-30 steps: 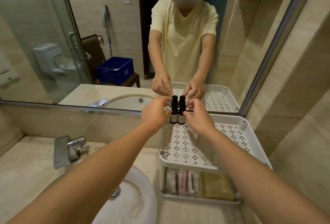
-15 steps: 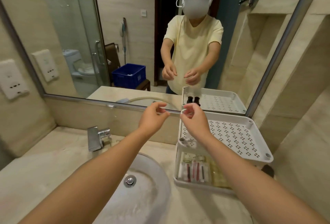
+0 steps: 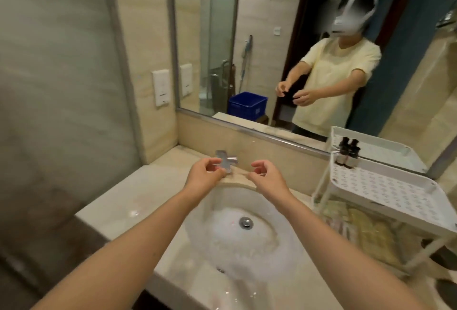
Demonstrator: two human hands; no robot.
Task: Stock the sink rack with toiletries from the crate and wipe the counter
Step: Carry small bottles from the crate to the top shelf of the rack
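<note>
A white two-tier sink rack [image 3: 385,186] stands on the counter to the right of the basin. Two small dark bottles [image 3: 345,155] stand upright at the back left corner of its top shelf, against the mirror. Packets fill the lower shelf [image 3: 371,233]. My left hand [image 3: 206,176] and my right hand [image 3: 265,177] hover over the back of the basin, in front of the tap, fingers loosely curled and holding nothing. The blue crate [image 3: 247,105] shows only as a reflection in the mirror.
The white basin [image 3: 237,230] with a metal drain sits in the beige stone counter [image 3: 128,201]. A chrome tap [image 3: 226,161] stands behind my hands. The mirror [image 3: 296,50] covers the back wall. A grey wall closes the left side.
Both hands have let go of the two bottles on the top shelf and moved left, over the basin. My view has swung left, so the rack now sits at the right.
</note>
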